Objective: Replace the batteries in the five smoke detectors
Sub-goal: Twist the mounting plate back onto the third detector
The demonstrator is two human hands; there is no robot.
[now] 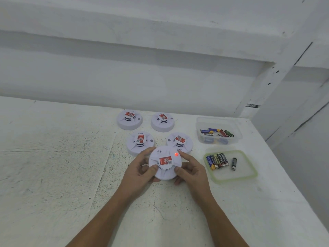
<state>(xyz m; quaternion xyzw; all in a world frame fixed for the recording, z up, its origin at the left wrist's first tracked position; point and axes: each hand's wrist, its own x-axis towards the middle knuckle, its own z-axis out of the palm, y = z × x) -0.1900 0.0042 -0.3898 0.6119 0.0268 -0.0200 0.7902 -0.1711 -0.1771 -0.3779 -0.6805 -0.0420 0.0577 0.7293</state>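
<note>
1. The left hand (140,168) is gripping the left rim of the nearest smoke detector (164,162). The thumb is lying on its top face and the fingers are curling round its edge.
2. The right hand (191,171) is gripping the right rim of the same unit. The thumb is pressing on the top, the forefinger is reaching along the far edge, and the other fingers are curling beneath.
3. The held unit is facing up between both hands, its red label at the middle. A red light (176,154) is glowing near its far right edge.
4. Four others are resting on the white table (53,157) in two rows: far left detector (129,119), far right detector (162,122), near left detector (140,142), and near right detector (179,142). The near pair is lying just behind the hands.
5. A clear tub (199,122) is standing right of the detectors, holding a loose heap of mixed batteries (217,132).
6. A green-rimmed tray (243,168) is lying just right of the right hand. It is carrying four batteries side by side (217,160) and a single battery (234,164) slightly apart.
</note>
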